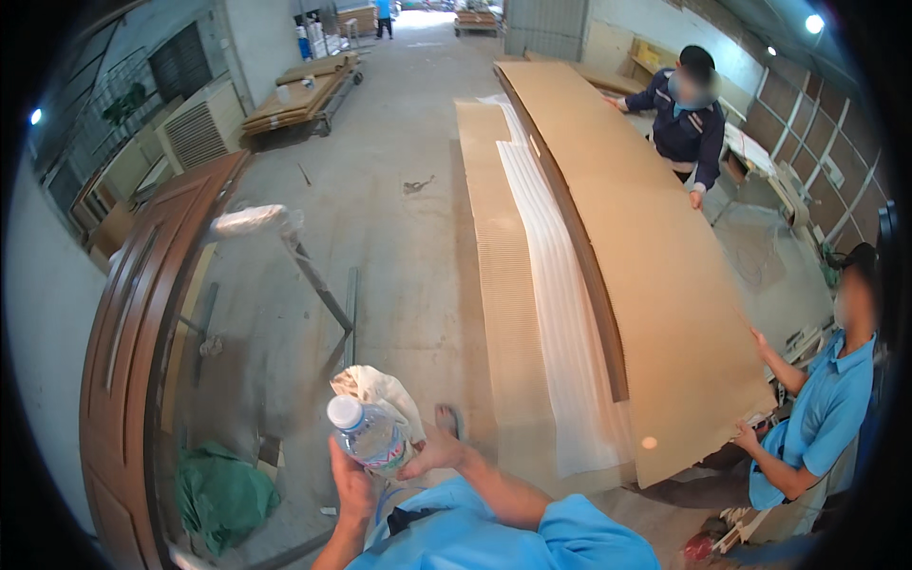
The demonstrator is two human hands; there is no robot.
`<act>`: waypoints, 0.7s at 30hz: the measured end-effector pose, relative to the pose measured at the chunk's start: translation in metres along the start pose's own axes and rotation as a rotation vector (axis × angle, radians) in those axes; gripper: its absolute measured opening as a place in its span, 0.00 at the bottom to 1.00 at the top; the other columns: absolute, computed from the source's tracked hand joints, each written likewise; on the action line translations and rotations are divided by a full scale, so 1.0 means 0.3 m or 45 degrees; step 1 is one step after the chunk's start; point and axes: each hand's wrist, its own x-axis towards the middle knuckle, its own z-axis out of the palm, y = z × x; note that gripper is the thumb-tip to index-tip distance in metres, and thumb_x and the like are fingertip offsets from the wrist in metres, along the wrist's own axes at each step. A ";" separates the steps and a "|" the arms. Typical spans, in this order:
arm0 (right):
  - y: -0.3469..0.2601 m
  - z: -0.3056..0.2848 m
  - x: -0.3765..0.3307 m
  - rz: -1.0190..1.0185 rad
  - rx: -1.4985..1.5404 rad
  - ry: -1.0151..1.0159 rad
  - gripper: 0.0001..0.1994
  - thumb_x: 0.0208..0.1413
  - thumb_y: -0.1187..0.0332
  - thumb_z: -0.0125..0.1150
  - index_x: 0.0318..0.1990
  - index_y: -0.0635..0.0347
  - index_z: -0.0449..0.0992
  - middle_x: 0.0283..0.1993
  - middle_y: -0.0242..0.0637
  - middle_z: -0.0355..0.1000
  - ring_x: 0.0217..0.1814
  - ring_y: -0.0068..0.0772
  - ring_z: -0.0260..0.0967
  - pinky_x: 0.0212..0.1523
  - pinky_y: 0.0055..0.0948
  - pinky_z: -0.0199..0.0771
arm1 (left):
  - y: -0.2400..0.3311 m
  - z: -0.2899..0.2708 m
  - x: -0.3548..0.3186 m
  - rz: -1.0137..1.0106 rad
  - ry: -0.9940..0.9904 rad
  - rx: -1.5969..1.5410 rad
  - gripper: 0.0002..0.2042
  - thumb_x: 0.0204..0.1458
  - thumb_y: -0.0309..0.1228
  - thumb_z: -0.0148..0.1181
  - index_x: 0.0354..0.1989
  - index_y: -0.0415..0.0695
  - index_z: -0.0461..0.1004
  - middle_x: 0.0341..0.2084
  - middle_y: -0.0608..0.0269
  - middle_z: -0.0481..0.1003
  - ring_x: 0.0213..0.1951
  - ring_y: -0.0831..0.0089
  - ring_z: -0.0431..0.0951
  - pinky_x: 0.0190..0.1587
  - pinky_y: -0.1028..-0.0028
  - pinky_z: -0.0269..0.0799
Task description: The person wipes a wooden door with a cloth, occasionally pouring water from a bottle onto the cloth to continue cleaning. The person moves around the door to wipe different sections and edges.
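A clear plastic bottle (pixel 382 445) with a white cap and a printed label is held upright, slightly tilted, in front of my body. My left hand (pixel 351 483) is closed against its left side. My right hand (pixel 432 450) grips its lower right side. An off-white cloth (pixel 388 388) bunches up just behind the bottle, next to my right hand; which fingers hold it, if any, is hidden. The liquid level inside the bottle is hard to make out.
On the right, two people hold a long cardboard sheet (pixel 608 218) over a brown panel (pixel 581 256) and white foam wrap (pixel 546 237). A brown wooden door (pixel 142 332) leans at left beside a stand with a wrapped bar (pixel 249 220). A green cloth bundle (pixel 226 496) lies lower left.
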 end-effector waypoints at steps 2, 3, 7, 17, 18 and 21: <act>-0.052 -0.152 0.165 -0.026 -0.045 -0.018 0.41 0.38 0.71 0.77 0.65 0.60 0.65 0.58 0.34 0.72 0.60 0.27 0.67 0.62 0.31 0.66 | -0.120 0.001 0.210 -0.083 0.113 -0.179 0.32 0.62 0.49 0.55 0.67 0.39 0.60 0.56 0.55 0.70 0.59 0.66 0.70 0.63 0.63 0.65; -0.087 -0.237 0.255 -0.037 -0.077 -0.024 0.40 0.38 0.71 0.77 0.64 0.60 0.66 0.57 0.34 0.73 0.59 0.27 0.68 0.61 0.31 0.67 | -0.175 -0.022 0.337 -0.144 0.092 -0.213 0.30 0.63 0.48 0.53 0.67 0.40 0.60 0.56 0.56 0.71 0.59 0.66 0.71 0.63 0.63 0.66; -0.275 -0.555 0.596 0.084 -0.138 -0.210 0.36 0.35 0.70 0.77 0.58 0.60 0.72 0.50 0.37 0.76 0.53 0.29 0.72 0.57 0.33 0.71 | -0.336 -0.060 0.763 -0.625 -0.047 -0.442 0.29 0.62 0.52 0.51 0.65 0.46 0.64 0.58 0.58 0.71 0.60 0.61 0.72 0.62 0.59 0.69; -0.699 -1.161 1.245 0.073 -0.368 -0.260 0.37 0.32 0.67 0.78 0.57 0.63 0.74 0.48 0.40 0.78 0.50 0.34 0.75 0.55 0.35 0.73 | -0.493 0.071 1.756 -0.782 -0.187 -0.583 0.27 0.64 0.51 0.47 0.65 0.46 0.65 0.57 0.58 0.72 0.57 0.62 0.74 0.60 0.58 0.71; -0.718 -1.232 1.318 0.094 -0.446 -0.224 0.37 0.32 0.67 0.78 0.56 0.64 0.74 0.47 0.40 0.78 0.50 0.34 0.75 0.55 0.35 0.73 | -0.514 0.086 1.871 -0.752 -0.201 -0.557 0.27 0.64 0.51 0.48 0.65 0.46 0.65 0.57 0.58 0.72 0.57 0.62 0.74 0.60 0.59 0.71; -0.773 -1.447 1.522 -0.034 -0.449 -0.214 0.35 0.33 0.69 0.77 0.56 0.64 0.74 0.46 0.43 0.79 0.49 0.37 0.76 0.54 0.35 0.73 | -0.592 0.152 2.221 -0.634 -0.238 -0.447 0.27 0.64 0.51 0.48 0.65 0.46 0.65 0.57 0.58 0.73 0.57 0.63 0.74 0.59 0.59 0.72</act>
